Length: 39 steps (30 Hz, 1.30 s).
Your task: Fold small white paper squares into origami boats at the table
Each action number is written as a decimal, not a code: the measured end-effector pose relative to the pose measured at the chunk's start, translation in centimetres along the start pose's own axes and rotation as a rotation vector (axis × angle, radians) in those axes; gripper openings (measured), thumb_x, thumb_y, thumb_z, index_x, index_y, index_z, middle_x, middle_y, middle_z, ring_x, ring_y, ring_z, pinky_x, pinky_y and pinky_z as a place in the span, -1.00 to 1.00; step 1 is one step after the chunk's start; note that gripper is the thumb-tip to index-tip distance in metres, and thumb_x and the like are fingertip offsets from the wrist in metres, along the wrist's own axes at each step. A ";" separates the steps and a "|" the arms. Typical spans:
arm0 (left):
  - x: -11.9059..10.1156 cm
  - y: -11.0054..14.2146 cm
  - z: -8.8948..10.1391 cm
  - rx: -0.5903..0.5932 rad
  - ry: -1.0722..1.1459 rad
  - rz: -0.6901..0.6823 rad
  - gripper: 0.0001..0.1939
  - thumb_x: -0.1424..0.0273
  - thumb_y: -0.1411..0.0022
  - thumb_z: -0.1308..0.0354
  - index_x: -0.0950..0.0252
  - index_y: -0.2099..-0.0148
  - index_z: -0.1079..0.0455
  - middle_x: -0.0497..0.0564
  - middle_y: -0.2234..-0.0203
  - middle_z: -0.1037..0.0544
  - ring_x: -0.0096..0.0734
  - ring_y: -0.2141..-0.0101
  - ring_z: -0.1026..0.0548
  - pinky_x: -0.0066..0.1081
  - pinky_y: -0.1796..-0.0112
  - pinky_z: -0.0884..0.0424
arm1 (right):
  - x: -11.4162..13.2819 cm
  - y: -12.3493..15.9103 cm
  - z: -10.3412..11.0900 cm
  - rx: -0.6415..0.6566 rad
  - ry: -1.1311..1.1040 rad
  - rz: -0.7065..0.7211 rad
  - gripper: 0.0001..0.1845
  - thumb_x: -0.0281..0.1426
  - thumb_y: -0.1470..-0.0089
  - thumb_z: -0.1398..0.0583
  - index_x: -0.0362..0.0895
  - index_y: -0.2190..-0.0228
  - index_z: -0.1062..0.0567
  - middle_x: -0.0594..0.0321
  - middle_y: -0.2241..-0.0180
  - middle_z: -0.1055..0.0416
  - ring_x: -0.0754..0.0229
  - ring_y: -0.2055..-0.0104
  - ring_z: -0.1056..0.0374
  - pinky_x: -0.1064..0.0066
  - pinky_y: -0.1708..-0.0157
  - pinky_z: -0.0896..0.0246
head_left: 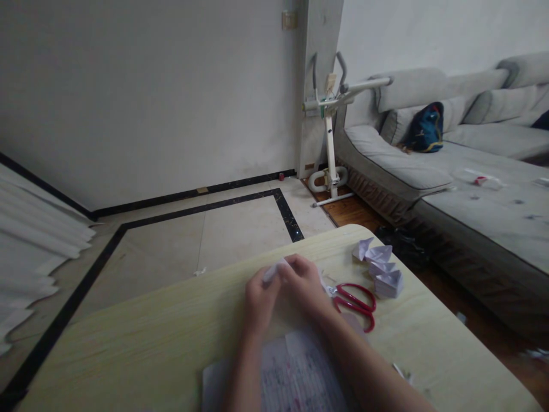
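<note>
Between my fingers is a small folded piece of white paper (274,270), raised over the table. My left hand (259,297) grips its left side, and my right hand (303,281) pinches it from the right, hiding part of it. Red-handled scissors (357,303) lie just right of my right hand, their blades partly covered by it. Beyond them stand several folded paper shapes (381,266), some stacked together. Under my forearms rests a written sheet of paper (295,372).
The pale wooden table (141,343) has its far edge just past my hands. Paper scraps (403,373) lie at the right. Past the table are a white exercise machine (330,137), a grey sofa (472,166) with a dark blue bag (426,127), and a white curtain (30,246).
</note>
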<state>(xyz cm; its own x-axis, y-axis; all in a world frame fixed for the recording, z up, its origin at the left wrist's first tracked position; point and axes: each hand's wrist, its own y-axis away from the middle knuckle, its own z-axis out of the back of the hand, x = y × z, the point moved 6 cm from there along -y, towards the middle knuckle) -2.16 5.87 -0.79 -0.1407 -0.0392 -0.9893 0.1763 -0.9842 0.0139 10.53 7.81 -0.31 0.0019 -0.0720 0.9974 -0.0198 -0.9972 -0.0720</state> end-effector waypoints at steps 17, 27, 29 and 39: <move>0.3 0.3 -0.3 0.049 0.076 0.038 -0.67 0.20 -0.08 -0.24 0.37 0.22 -0.49 0.06 0.42 -0.60 -0.29 0.37 -0.53 -0.45 0.38 -0.40 | -1.1 -0.5 0.5 0.004 -0.177 -0.059 -0.74 -0.23 0.02 -0.28 -0.15 0.56 -0.47 0.34 0.60 -0.36 0.27 0.52 -0.26 0.47 0.48 -0.16; 0.5 0.0 0.2 -0.035 0.093 0.055 -0.72 0.23 -0.08 -0.23 0.37 0.28 -0.45 0.02 0.49 -0.55 -0.33 0.42 -0.50 -0.47 0.41 -0.38 | -1.3 -0.5 0.4 -0.039 -0.113 -0.078 -0.73 -0.20 0.02 -0.27 -0.18 0.49 -0.50 0.26 0.53 -0.44 0.22 0.47 -0.32 0.43 0.43 -0.22; 0.0 0.2 0.3 -0.046 0.096 0.054 -0.75 0.25 -0.05 -0.25 0.37 0.33 -0.44 -0.02 0.52 -0.53 -0.37 0.46 -0.48 -0.49 0.45 -0.36 | -1.2 -0.5 0.5 -0.025 -0.093 -0.073 -0.73 -0.20 0.01 -0.26 -0.17 0.50 -0.48 0.28 0.54 -0.42 0.23 0.48 -0.30 0.44 0.45 -0.20; -0.2 0.1 0.2 -0.036 0.006 0.018 -0.70 0.21 -0.10 -0.20 0.37 0.30 -0.51 0.03 0.49 -0.58 -0.30 0.43 -0.52 -0.45 0.42 -0.39 | -0.7 -0.3 0.3 0.009 -0.035 -0.014 -0.76 -0.24 -0.04 -0.22 -0.16 0.52 -0.43 0.31 0.54 -0.36 0.24 0.46 -0.26 0.45 0.43 -0.17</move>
<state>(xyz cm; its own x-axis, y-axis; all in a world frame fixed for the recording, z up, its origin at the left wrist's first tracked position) -2.28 5.74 -0.55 -0.1312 -0.0552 -0.9898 0.2137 -0.9765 0.0262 10.83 8.17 -0.94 0.0374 -0.0582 0.9976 -0.0109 -0.9983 -0.0578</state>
